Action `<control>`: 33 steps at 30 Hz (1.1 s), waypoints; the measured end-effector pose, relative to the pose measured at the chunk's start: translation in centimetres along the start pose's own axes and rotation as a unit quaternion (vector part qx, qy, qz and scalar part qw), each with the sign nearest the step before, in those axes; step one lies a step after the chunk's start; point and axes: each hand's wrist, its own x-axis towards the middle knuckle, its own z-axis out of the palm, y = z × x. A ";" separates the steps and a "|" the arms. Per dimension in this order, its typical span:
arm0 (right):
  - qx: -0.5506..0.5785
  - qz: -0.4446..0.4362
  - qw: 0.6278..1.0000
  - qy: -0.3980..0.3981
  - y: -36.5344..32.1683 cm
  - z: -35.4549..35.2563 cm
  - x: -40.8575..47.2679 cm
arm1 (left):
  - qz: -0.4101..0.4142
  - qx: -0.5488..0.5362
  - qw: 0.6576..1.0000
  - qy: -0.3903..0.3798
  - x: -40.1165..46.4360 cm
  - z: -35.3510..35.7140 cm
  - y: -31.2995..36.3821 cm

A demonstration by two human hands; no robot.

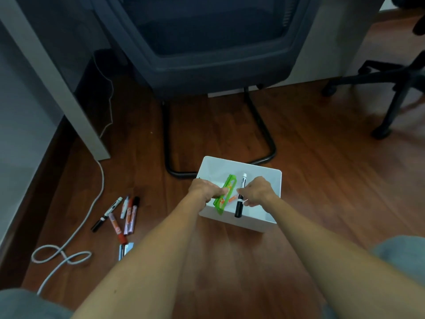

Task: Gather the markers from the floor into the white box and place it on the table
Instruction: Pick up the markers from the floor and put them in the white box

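One white box (241,166) on the wood floor (322,180), open top, rounded corners, sitting just in front of the chair (207,54) base. Both my hands are over it, apart. My left hand (204,189) is pinched on a green case (224,194), flat, translucent, with orange print, tilted above the box opening. My right hand (257,192) is clamped on a black marker (240,196), white cap end pointing away from me, black end hanging over the box's near rim. Something small and orange shows between case and marker, can't tell what.

On the floor left of the box: a loose pile (122,215) of five markers I can count, one black-and-white, one blue-and-white, two red ones, one pinkish, touching and crossing each other. Below them one or two blue items (124,249), partly cut off by my left forearm, too blurred to name.

One white cable (69,238) loops along the floor left of the pile, running up by a white desk leg (76,100). A second chair's (379,88) wheeled base is at the right edge, cut off. Inside of the box mostly hidden by my hands.
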 end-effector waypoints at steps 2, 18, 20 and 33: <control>0.001 -0.006 1.000 0.000 -0.1 0.0 0.0 | 0.003 -0.041 0.999 0.011 -0.1 0.2 -0.1; 0.042 -0.127 0.991 0.005 -7.7 1.4 -1.9 | 0.056 -0.154 0.974 0.156 -1.3 -9.6 -3.0; 0.055 -0.169 0.984 0.004 -9.6 2.8 -2.6 | 0.054 -0.167 0.971 0.162 -1.2 -11.7 -4.4; -0.024 -0.239 0.960 -0.143 -16.6 20.7 -6.7 | -0.052 -0.223 0.941 0.249 -2.2 -19.4 -19.4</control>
